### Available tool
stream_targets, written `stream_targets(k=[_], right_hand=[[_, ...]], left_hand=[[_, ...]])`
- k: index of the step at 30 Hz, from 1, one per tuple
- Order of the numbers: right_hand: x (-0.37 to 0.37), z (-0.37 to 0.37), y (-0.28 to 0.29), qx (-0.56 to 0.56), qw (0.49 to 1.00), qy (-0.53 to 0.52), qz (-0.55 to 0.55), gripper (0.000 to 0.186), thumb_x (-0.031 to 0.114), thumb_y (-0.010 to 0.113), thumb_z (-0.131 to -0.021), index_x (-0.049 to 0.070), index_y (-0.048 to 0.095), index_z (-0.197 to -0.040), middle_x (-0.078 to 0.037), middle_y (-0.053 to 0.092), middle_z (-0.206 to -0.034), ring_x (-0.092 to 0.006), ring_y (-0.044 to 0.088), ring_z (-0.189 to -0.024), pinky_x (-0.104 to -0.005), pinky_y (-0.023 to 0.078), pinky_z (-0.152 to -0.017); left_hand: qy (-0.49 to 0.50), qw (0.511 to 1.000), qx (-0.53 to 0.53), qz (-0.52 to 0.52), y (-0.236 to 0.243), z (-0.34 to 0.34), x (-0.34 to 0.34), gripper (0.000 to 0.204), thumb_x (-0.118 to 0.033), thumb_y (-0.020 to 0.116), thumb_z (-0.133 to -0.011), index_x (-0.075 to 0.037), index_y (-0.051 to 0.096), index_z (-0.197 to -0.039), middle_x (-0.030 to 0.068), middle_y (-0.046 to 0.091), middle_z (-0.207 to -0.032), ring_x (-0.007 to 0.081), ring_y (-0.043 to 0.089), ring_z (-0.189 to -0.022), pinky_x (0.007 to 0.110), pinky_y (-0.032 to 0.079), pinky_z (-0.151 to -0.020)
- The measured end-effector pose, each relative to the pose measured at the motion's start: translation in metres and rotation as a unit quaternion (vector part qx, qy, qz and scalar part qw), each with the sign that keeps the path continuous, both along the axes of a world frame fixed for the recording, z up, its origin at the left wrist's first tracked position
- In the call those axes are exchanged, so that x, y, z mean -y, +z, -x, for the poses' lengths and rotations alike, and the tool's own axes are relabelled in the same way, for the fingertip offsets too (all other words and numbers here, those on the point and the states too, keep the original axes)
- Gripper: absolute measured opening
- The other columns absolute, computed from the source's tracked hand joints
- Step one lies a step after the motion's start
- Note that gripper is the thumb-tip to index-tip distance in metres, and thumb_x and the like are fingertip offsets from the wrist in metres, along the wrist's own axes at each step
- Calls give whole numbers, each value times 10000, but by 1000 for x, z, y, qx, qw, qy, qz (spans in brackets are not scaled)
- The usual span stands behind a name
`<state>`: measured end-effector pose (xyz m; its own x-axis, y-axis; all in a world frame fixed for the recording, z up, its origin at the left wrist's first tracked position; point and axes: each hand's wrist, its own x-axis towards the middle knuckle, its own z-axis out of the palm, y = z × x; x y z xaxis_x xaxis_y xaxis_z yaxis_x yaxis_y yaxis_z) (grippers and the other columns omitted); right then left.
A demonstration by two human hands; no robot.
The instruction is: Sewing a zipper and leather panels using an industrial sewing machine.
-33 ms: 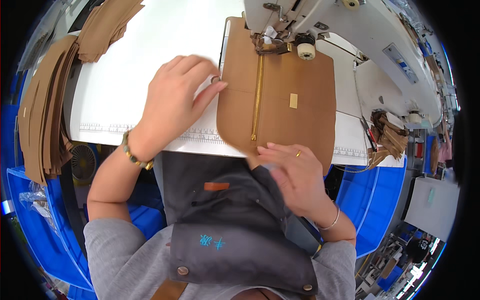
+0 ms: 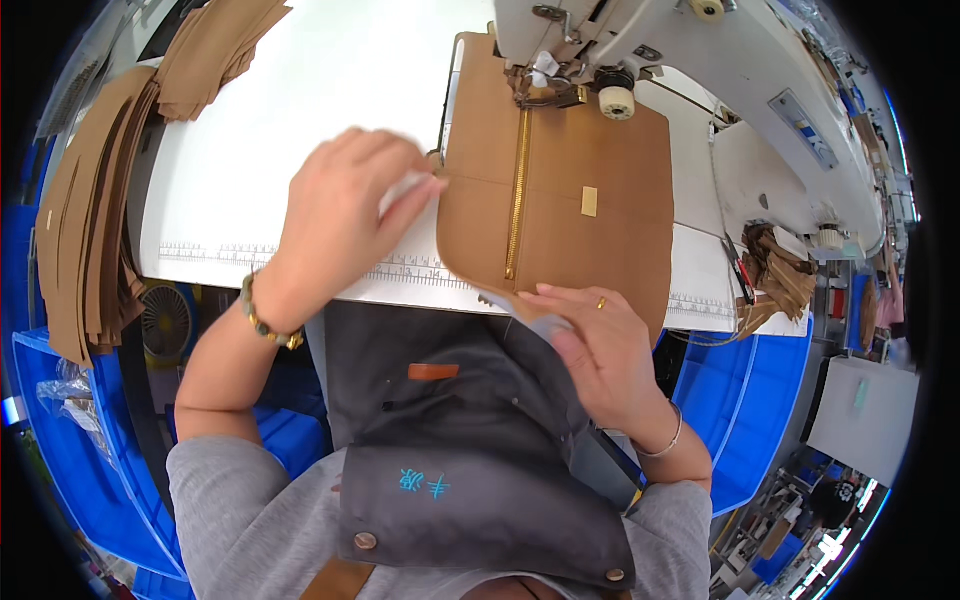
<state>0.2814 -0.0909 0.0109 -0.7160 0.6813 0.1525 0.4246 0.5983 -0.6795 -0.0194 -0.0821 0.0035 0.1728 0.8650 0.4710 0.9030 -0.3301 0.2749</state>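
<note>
A flat brown panel (image 2: 625,150) with rounded corners, like a bag piece, lies under the sewing machine's head (image 2: 560,60). A gold zipper (image 2: 517,200) runs down it, and a small cream rectangle (image 2: 590,202) sits to its right. My right hand (image 2: 605,350) grips the panel's near edge, fingers on top and thumb below, with a pale layer showing by the thumb. Beside the panel's left edge is my left hand (image 2: 350,200), slightly blurred. Its fingers are curled and the thumb tip is at that edge; whatever lies between the fingertips cannot be made out.
Stacks of brown strips (image 2: 90,220) hang over the white table's (image 2: 240,140) left end. A printed ruler (image 2: 410,270) follows its front edge. Brown scraps (image 2: 785,270) and red-handled scissors or snips (image 2: 738,270) lie at right. Blue bins (image 2: 740,410) stand below on both sides.
My left fingertips have moved slightly down and left, away from the panel's surface. The panel has shifted a little to the right, and its near edge looks slightly straighter under my right hand.
</note>
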Motion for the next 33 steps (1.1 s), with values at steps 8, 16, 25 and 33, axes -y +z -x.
stream_targets(k=[8,16,25,33], right_hand=[[-2,-8,-11,-61,997,-14,55,300,184,579,-1039,-20,708,-1218,-143,764,-1172,-316,719,-953,-440,480,-1026],[5,-14,-24,-150,979,-45,129,387,231,513,-1064,-55,685,-1260,-152,760,-1201,-270,671,-815,-440,439,-1086],[0,-9,-14,-68,994,-6,86,434,310,502,-1067,-9,700,-1282,-164,745,-1247,-316,689,-1183,-441,418,-1111],[-57,-55,-24,-149,959,-238,45,453,308,492,-1105,-36,620,-1370,-192,697,-1286,-271,671,-1180,-381,505,-1027]], left_hand=[[-182,981,40,-54,-26,-25,45,240,-126,851,-766,-68,773,-985,43,746,-991,227,704,-946,355,565,-744],[-185,975,4,-122,-35,-40,39,312,-144,712,-708,-51,752,-1003,13,698,-952,174,656,-927,312,532,-781],[-185,981,-36,-51,-25,-53,50,242,-139,710,-629,-33,744,-843,11,633,-837,182,577,-811,302,440,-642],[-158,963,-214,-52,-10,-81,58,105,-215,679,-673,-118,668,-633,-6,568,-682,193,527,-734,328,333,-601]])
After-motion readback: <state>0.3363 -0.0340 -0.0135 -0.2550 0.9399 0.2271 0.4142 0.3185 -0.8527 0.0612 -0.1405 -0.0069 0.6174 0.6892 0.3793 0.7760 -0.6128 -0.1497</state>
